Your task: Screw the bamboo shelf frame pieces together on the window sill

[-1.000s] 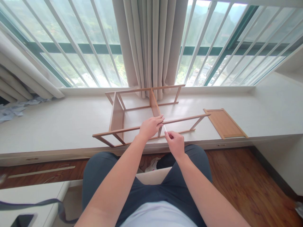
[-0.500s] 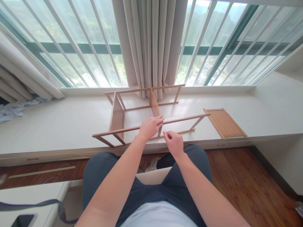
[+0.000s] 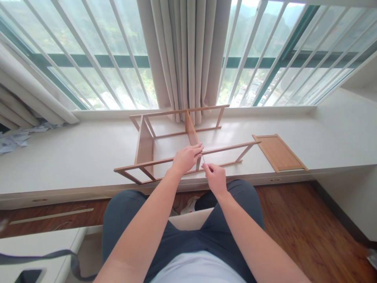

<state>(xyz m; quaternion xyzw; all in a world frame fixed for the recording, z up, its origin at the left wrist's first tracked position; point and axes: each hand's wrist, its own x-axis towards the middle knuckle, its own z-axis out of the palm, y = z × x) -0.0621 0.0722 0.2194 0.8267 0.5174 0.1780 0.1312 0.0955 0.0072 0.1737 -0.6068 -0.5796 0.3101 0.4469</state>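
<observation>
Left hand grips frame; right hand pinches tool.

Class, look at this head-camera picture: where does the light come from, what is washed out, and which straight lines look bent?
Head view: daylight enters through the barred window, so the scenery outside looks pale and hazy; the white window bars fan outward and the white ledge bows, a wide-lens distortion; the light wooden frame, left hand and right hand are evenly lit and sharp, with soft shadows.
</observation>
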